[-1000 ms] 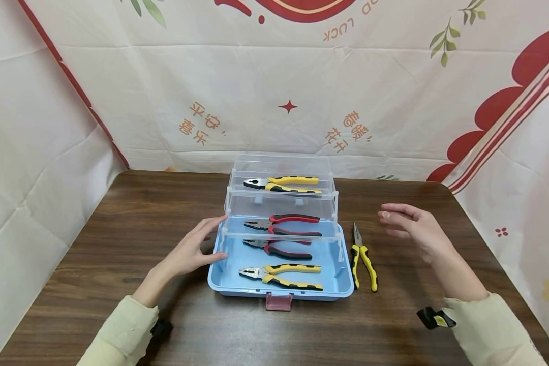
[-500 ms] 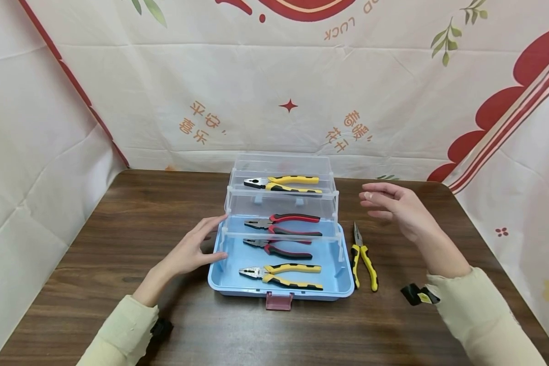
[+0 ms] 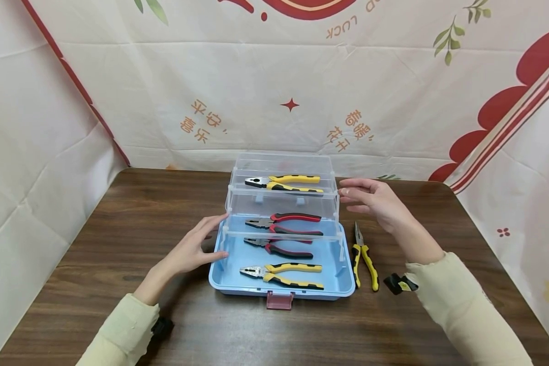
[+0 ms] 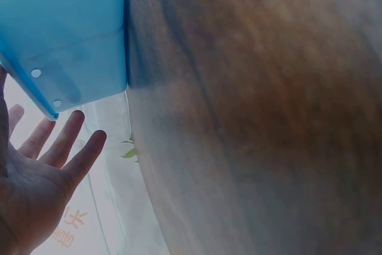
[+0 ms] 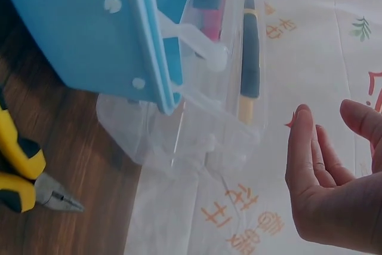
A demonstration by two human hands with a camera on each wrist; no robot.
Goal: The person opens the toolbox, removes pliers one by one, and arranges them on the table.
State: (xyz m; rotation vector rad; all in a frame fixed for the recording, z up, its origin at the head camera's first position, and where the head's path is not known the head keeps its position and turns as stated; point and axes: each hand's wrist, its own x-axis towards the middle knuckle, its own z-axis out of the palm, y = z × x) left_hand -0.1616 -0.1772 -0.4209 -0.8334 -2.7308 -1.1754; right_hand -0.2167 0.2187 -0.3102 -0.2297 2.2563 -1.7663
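Observation:
The left hand [image 3: 189, 250] rests against the left side of a blue toolbox [image 3: 281, 293], fingers spread, thumb at its rim; the left wrist view shows the open palm [image 4: 39, 183] beside the box wall [image 4: 77, 40]. The right hand [image 3: 377, 203], fingers loosely bent and empty, is by the right end of the upper clear tray [image 3: 281, 199]; whether it touches is unclear. That tray bears yellow-black pliers [image 3: 295, 179]. Red-black pliers [image 3: 297, 217] lie in the lower clear tray. Another red-black pair [image 3: 290, 252] and yellow-black pliers [image 3: 293, 284] lie in the box bottom.
Yellow long-nose pliers [image 3: 366, 262] lie on the brown table [image 3: 164, 203] just right of the box, also seen in the right wrist view [image 5: 24, 165]. A printed white cloth [image 3: 164, 76] hangs behind the table. A pink latch [image 3: 279, 301] hangs at the box front.
The right hand has moved left and a little away from the person, from beyond the long-nose pliers to the clear tray's right end. The left hand has stayed at the box.

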